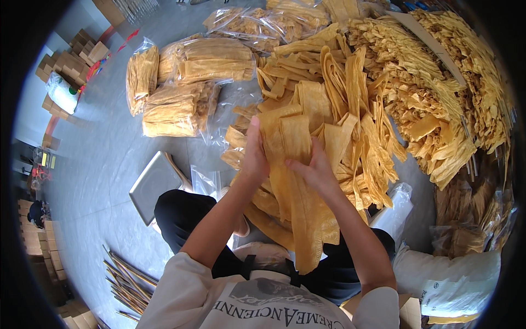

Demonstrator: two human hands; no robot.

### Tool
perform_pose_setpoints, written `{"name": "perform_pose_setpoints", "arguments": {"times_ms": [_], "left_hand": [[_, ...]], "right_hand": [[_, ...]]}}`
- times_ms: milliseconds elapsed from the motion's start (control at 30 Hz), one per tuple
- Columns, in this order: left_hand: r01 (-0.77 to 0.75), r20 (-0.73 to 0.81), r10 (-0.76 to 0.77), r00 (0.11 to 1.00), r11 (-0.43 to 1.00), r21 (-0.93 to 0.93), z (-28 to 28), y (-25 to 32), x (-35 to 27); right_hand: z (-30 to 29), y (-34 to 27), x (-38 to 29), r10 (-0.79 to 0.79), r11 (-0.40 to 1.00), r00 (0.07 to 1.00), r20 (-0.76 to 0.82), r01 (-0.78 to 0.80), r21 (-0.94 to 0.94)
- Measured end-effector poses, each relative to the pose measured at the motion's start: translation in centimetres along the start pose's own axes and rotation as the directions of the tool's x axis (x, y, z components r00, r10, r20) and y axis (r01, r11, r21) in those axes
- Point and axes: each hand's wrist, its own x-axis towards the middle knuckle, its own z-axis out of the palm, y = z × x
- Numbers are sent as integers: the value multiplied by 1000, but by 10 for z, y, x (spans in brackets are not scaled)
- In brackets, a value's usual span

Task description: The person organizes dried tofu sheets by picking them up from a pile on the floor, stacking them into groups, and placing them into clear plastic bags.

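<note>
Between my hands is a bundle of broad, folded yellow-brown dried sheets [285, 135], perhaps dried tofu skin, with long ends hanging toward my lap. My left hand [255, 152] grips the bundle's left edge, fingers mostly hidden behind it. On the right edge, my right hand [314, 164] holds it with the thumb across the front. Directly beyond and under the bundle lies a loose pile of similar strips [361, 152], some folded over and some tangled.
Clear plastic bags packed with sheets [215, 59] lie ahead on the grey floor. Large stacks of sheets [411, 70] rise at right. A digital scale or tray [156, 187] stands by my left knee, near thin rods [127, 283]. A white sack [448, 279] sits at lower right.
</note>
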Motion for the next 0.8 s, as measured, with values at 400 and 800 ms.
{"name": "perform_pose_setpoints", "arguments": {"times_ms": [400,800], "left_hand": [[-75,-156,184,971,846,529,-49,-13,29],[-241,119,211,970,792,561,1,-19,-2]], "right_hand": [[9,-16,-9,-122,931,989,-88,84,-355],[5,-36,-10,-64,854,989,-136,-16,-520]]}}
